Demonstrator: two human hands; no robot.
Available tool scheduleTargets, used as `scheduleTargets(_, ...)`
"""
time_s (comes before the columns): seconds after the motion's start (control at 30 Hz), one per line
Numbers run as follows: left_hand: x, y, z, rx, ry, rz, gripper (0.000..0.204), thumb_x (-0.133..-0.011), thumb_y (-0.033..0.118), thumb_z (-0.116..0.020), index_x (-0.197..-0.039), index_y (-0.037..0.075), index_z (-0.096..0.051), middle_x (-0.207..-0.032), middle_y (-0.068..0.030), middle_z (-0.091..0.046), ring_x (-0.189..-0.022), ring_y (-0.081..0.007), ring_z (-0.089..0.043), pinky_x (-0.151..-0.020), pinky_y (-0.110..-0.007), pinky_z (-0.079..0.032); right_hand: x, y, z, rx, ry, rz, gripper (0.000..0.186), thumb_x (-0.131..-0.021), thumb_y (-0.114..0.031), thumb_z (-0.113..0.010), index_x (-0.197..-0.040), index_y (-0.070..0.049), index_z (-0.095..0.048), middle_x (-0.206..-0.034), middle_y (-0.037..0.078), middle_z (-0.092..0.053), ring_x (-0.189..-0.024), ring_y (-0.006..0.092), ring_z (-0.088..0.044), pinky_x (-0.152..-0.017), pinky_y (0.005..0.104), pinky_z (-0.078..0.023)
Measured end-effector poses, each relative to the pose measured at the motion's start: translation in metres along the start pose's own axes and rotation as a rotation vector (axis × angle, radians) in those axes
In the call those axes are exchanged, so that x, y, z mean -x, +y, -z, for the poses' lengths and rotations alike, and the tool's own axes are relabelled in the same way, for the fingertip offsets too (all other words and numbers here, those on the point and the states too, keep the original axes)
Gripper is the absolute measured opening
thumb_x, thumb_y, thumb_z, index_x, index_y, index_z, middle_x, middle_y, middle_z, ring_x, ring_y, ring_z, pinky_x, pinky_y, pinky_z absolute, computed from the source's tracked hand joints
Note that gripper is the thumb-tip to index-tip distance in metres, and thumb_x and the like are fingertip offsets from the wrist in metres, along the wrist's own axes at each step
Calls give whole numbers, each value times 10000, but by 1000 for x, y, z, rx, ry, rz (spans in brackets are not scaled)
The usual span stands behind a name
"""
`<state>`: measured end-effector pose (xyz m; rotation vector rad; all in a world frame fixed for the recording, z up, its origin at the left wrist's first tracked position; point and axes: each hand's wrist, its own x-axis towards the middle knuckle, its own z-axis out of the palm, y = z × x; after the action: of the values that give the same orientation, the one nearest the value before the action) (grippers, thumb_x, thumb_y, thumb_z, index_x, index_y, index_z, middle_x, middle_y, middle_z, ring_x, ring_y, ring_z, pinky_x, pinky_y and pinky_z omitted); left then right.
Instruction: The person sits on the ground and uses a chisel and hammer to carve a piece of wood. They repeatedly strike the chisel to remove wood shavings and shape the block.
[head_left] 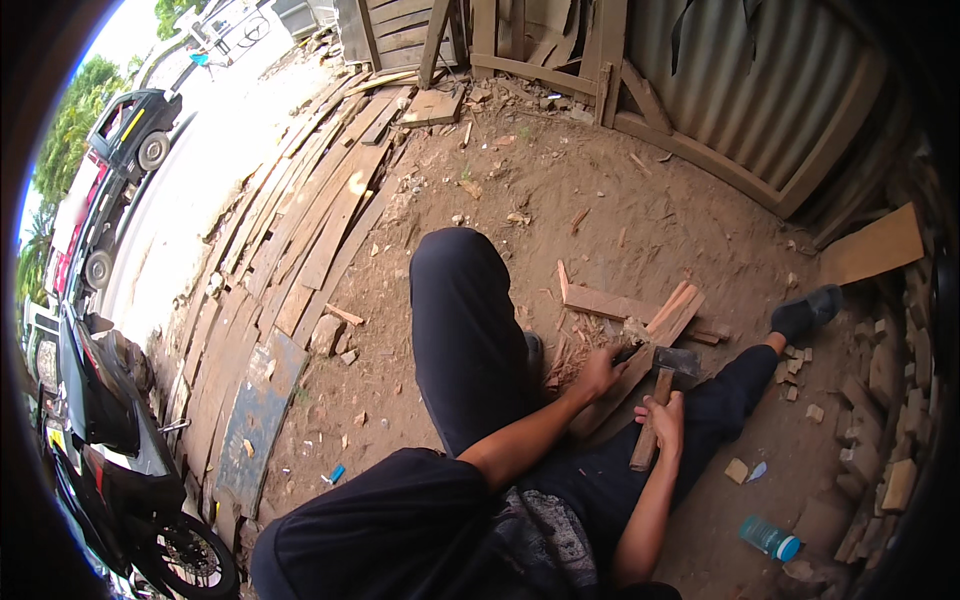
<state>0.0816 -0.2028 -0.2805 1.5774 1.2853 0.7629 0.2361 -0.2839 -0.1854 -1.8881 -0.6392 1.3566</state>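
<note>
My left hand [600,370] is closed on a small dark-handled tool [627,352], apparently a chisel, held against an upright-angled wooden piece [675,312] between my legs; its tip is hard to make out. My right hand [663,418] grips the wooden handle of a hammer [678,366], whose blocky dark head is up beside the left hand. Pale split wood [585,305] and shavings [560,365] lie on the dirt beyond.
Weathered planks [320,230] cover the ground leftward, beside a motorcycle [120,430] and a road with a pickup [135,140]. A corrugated wall [730,110] stands behind. At right are stacked wood offcuts [870,440], a board [870,250] and a teal bottle [765,537].
</note>
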Motion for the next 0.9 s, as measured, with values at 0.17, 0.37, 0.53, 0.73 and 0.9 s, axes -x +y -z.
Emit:
scheduleTargets(0.17,0,6,8,92,-26,6,340,-814,104,-695,-1130,-17,-653,-988,-266,-677,-952,-377,-681,-822,-430,-525,7,-17,-14,311,22,-19,409,-866,15,-637,-1136,64,-333,-915,194,-596,-576,231,-668,-440,331,-541)
scheduleTargets(0.37,-1,3,5,100,-36,34,323,-812,99,-696,-1115,-7,-662,-984,-265,-677,-963,-373,-680,-817,-432,-524,-15,1,-29,711,76,125,522,-886,8,-599,-1263,84,-245,-801,169,-601,-518,198,-612,-412,344,-505)
scheduleTargets(0.53,-2,-13,5,38,7,60,321,-810,121,-706,-1107,4,-671,-978,-256,-682,-961,-388,-677,-809,-439,-525,3,-33,-44,479,-22,-105,458,-940,-107,-592,-1266,49,-310,-736,116,-571,-489,174,-562,-406,346,-496)
scheduleTargets(0.73,-4,28,22,-19,-43,178,377,-799,215,-739,-1107,3,-693,-961,-244,-699,-911,-375,-696,-802,-426,-525,-3,-31,-10,263,-58,-196,334,-985,-313,-568,-1178,-59,-469,-695,29,-523,-497,130,-536,-422,319,-503)
scheduleTargets(0.9,-13,6,23,-22,-4,121,352,-770,194,-774,-1053,-7,-720,-929,-221,-719,-850,-318,-722,-781,-396,-531,-1,-51,-4,236,-147,-180,325,-975,-239,-575,-1142,21,-474,-733,36,-526,-537,116,-523,-454,304,-486)
